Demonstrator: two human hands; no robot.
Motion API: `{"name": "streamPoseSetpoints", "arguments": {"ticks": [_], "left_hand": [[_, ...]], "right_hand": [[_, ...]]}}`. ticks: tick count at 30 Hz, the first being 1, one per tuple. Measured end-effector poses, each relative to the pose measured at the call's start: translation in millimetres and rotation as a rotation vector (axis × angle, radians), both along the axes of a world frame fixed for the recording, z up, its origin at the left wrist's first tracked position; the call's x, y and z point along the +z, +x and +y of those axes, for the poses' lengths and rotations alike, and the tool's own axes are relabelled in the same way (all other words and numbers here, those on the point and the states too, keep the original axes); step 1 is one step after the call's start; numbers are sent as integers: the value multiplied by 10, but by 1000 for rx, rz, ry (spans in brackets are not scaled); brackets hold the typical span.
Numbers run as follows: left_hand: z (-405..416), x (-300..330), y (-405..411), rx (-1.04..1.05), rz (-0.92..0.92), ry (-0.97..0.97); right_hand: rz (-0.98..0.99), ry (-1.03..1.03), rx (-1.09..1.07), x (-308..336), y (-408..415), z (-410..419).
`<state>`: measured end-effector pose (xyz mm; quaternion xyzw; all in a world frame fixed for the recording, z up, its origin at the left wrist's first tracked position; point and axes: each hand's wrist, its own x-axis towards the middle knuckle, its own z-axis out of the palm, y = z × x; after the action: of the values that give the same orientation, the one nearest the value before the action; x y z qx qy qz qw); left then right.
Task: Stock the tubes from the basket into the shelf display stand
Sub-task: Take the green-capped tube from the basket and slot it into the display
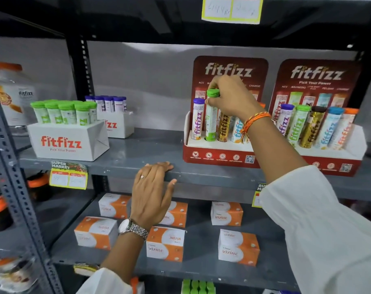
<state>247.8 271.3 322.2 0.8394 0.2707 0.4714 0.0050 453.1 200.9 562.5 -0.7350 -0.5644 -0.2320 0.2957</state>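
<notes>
Rested left hand (151,194) flat on shelf edge (201,177), fingers loose; right hand (229,96) pinched green-capped tube (211,119) upright in red display stand (218,154).

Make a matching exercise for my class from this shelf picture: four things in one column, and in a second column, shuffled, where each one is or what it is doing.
Things
1. right hand
2. left hand
3. green-capped tube
4. orange and white boxes

Places or states
A. resting on the front edge of the shelf
B. standing in a slot of the red display stand, second from the left
C. lying on the lower shelf
D. gripping a tube by its cap

Pairs: 1-D, 2-A, 3-B, 4-C
</notes>
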Motion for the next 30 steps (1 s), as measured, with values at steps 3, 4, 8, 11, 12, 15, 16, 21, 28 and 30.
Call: {"name": "streamPoseSetpoints", "arguments": {"ticks": [3, 4, 8, 11, 12, 15, 16, 21, 28, 30], "left_hand": [[8, -8, -6, -2, -1, 3], [9, -12, -3, 0, -4, 2], [-3, -27, 24, 8, -31, -1], [0, -30, 34, 5, -34, 1], [6, -30, 32, 5, -30, 3], [21, -40, 20, 0, -20, 8], [27, -43, 15, -3, -16, 6], [36, -46, 9, -15, 5, -13], [9, -31, 21, -11, 7, -39], [2, -28, 9, -12, 8, -44]], "right_hand": [[1, 3, -3, -6, 33, 1], [6, 7, -3, -5, 46, 3], [-3, 10, 7, -6, 63, 38], [-21, -5, 19, 12, 68, 75], [-17, -9, 26, 16, 72, 85], [13, -40, 45, 25, 101, 99], [17, -56, 46, 26, 113, 94], [33, -123, 83, 88, 144, 19], [12, -271, 125, 222, 125, -32], [-5, -265, 129, 236, 132, -7]]}}
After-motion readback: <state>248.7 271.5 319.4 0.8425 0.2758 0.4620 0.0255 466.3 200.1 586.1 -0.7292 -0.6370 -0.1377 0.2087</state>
